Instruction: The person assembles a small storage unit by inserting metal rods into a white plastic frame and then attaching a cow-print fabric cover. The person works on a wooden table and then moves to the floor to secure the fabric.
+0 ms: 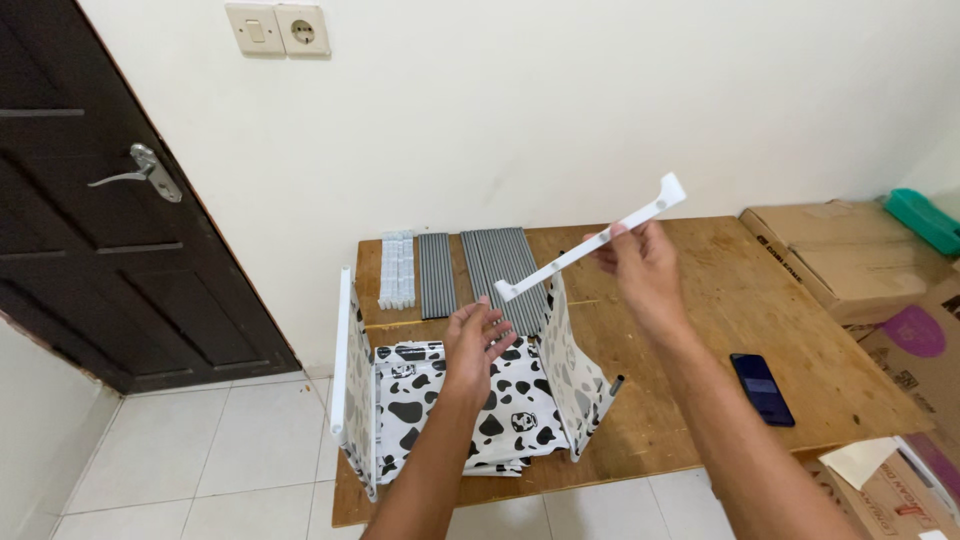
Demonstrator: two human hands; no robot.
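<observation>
My right hand is raised over the low wooden table and holds a long white plastic bar with small holes, tilted up to the right. My left hand hovers open just below the bar's lower end, fingers spread, holding nothing. Under both hands stands a half-built rack with black-and-white cow-print fabric, a white frame piece at its left side and a printed side panel upright at its right.
Grey rods and white connector pieces lie in rows at the table's back. A dark phone rests on the right part. Cardboard boxes stand to the right, a dark door to the left.
</observation>
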